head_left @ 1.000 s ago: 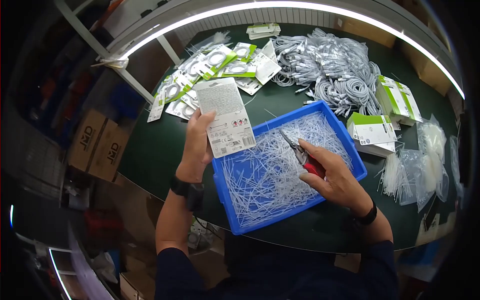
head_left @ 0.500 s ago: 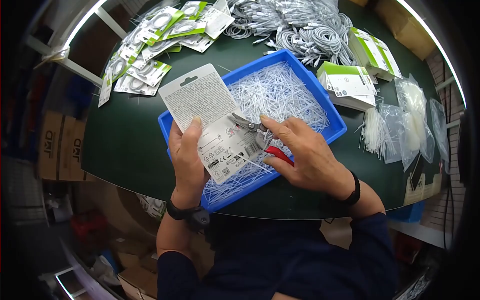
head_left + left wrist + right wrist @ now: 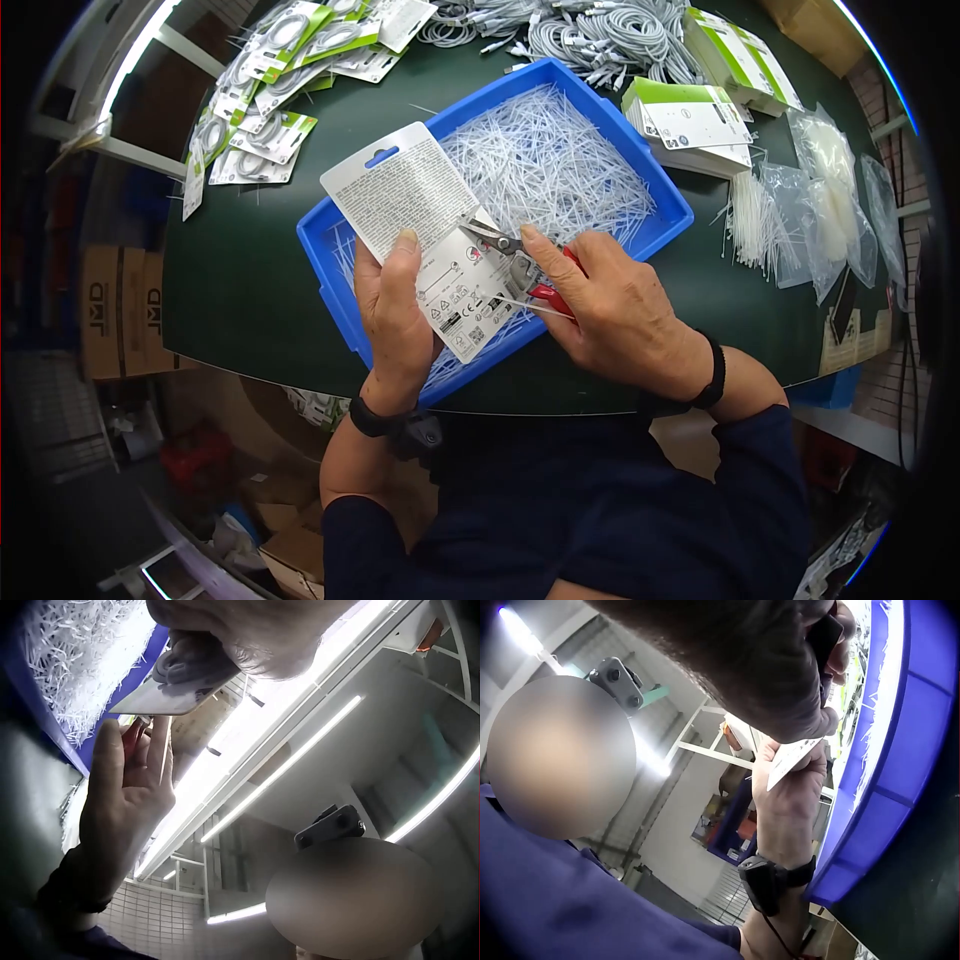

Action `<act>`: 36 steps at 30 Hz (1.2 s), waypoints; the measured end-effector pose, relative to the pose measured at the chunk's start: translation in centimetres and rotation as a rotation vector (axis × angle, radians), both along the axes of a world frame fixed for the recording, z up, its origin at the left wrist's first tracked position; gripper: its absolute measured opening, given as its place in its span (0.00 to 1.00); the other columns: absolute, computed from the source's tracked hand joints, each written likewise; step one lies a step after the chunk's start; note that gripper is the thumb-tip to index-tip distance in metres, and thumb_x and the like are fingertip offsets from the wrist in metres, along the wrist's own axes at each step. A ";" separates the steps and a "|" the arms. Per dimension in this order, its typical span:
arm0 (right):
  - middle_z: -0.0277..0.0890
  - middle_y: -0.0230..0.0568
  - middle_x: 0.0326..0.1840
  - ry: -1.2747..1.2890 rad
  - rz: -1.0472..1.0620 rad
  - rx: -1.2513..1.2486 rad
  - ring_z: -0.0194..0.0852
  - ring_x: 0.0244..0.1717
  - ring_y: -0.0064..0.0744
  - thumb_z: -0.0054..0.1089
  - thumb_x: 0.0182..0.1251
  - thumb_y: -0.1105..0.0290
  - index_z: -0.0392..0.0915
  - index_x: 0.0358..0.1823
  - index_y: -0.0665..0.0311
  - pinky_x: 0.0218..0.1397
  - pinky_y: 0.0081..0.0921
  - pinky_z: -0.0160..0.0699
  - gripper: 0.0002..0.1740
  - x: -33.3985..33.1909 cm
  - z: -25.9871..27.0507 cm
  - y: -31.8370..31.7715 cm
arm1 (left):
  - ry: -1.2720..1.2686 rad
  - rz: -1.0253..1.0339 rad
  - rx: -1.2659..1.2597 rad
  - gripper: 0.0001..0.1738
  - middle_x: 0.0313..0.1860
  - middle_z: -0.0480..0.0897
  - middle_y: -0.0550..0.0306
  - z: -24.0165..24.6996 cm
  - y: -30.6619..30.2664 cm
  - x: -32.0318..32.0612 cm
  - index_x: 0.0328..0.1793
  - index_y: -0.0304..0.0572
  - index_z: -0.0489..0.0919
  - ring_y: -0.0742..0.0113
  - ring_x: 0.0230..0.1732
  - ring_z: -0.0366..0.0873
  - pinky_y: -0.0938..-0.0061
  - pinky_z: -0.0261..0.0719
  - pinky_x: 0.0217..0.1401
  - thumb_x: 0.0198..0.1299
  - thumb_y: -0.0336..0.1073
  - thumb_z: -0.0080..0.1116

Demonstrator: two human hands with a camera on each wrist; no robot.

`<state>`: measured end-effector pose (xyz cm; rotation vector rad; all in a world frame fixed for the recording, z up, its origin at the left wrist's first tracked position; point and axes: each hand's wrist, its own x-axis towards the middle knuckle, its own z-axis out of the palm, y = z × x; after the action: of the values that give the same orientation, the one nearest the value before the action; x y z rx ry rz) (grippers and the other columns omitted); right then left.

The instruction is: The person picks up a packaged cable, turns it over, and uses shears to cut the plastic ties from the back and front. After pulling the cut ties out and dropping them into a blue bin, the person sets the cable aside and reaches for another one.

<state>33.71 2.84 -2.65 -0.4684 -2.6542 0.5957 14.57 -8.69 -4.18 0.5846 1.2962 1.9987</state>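
My left hand pinches a white printed card by its left edge, with the thumb on the text side; the card tilts over a blue tray. In my right hand are red-handled cutters, their metal tips touching the card's right edge. A thin white strip sticks out between the cutters and the card. White strips lie thickly in the tray. In the left wrist view, the right hand curls round the red handles below the card.
Packaged cables are piled at the back left, coiled grey cables at the back. Stacks of green and white cards stand at the right, beside loose white ties and clear plastic bags.
The head view has shifted. The cutters have come from over the tray to the card's right edge, and the card has tilted and come closer to the right hand.
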 end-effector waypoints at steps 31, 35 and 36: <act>0.76 0.45 0.39 -0.064 0.152 -0.339 0.79 0.39 0.45 0.77 0.63 0.72 0.72 0.78 0.59 0.42 0.38 0.79 0.41 -0.9 0.1 0.0 | -0.053 -0.088 -0.122 0.23 0.61 0.84 0.49 -1.6 0.5 -0.3 0.73 0.33 0.72 0.69 0.57 0.83 0.71 0.80 0.63 0.85 0.44 0.48; 0.75 0.44 0.37 -0.030 0.155 -0.354 0.79 0.36 0.44 0.76 0.63 0.74 0.73 0.78 0.60 0.39 0.37 0.79 0.40 -0.9 -0.8 -0.2 | 0.001 -0.072 -0.163 0.24 0.59 0.85 0.47 -1.9 0.6 -0.4 0.73 0.35 0.71 0.62 0.55 0.88 0.68 0.88 0.57 0.84 0.47 0.48; 0.75 0.44 0.38 -0.007 0.151 -0.355 0.78 0.35 0.43 0.76 0.63 0.75 0.73 0.78 0.60 0.38 0.37 0.79 0.40 -0.9 -1.1 -0.3 | -0.001 -0.071 -0.158 0.24 0.59 0.85 0.47 -2.0 0.6 -0.3 0.73 0.35 0.71 0.62 0.55 0.89 0.68 0.88 0.57 0.84 0.47 0.48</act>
<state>32.81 2.52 -3.71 -0.3671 -2.6115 1.1225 14.26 -8.07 -6.15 0.5457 1.3983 1.8193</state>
